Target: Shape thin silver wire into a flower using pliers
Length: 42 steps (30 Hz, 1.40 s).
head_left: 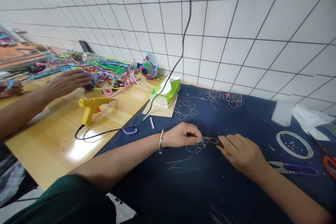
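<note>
My left hand [181, 135] pinches a small wire flower frame [195, 147] just above the dark blue cloth [162, 196]. In my right hand [243, 150] is a pair of pliers [213, 141], gripped by the handles. The jaws of the pliers reach the wire beside my left fingertips; whether they are closed on it I cannot tell. Several straight wires [182, 165] lie on the cloth below my left hand. Behind it lies another wire flower frame [186, 110] with looped petals.
A yellow glue gun [90, 108] stands on the wooden table, its cord crossing the cloth. A tissue pack [168, 92], purple snips [296, 169], a white ring [295, 144] and orange-handled scissors [329, 164] surround my hands. Another person's hand [68, 83] reaches toward colourful pipe cleaners [112, 66].
</note>
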Each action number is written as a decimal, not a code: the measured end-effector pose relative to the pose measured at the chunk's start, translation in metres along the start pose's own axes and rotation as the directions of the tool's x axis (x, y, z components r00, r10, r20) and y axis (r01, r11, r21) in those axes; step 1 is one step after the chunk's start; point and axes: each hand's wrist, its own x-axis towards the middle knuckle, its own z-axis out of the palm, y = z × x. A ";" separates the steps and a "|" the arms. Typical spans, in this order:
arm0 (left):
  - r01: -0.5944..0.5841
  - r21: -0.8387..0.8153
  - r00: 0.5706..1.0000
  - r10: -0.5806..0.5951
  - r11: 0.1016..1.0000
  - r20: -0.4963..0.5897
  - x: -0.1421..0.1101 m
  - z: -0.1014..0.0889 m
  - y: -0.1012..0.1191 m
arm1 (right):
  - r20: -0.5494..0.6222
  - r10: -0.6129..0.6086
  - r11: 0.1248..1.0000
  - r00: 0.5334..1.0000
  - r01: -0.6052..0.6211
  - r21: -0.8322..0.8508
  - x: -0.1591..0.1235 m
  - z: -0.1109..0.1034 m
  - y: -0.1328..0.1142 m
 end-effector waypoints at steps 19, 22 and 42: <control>-0.022 0.078 0.999 0.026 0.997 -0.043 -0.003 0.005 0.002 | 0.034 0.071 0.990 0.997 -0.074 0.116 0.003 -0.005 -0.017; -0.036 0.094 0.998 0.041 0.995 -0.048 -0.003 0.006 0.003 | 0.039 0.066 0.993 0.997 -0.070 0.099 0.003 -0.006 -0.018; -0.058 0.259 0.990 0.088 0.964 -0.109 -0.002 0.008 0.004 | 0.054 0.109 0.992 0.993 -0.112 0.062 0.004 -0.011 -0.024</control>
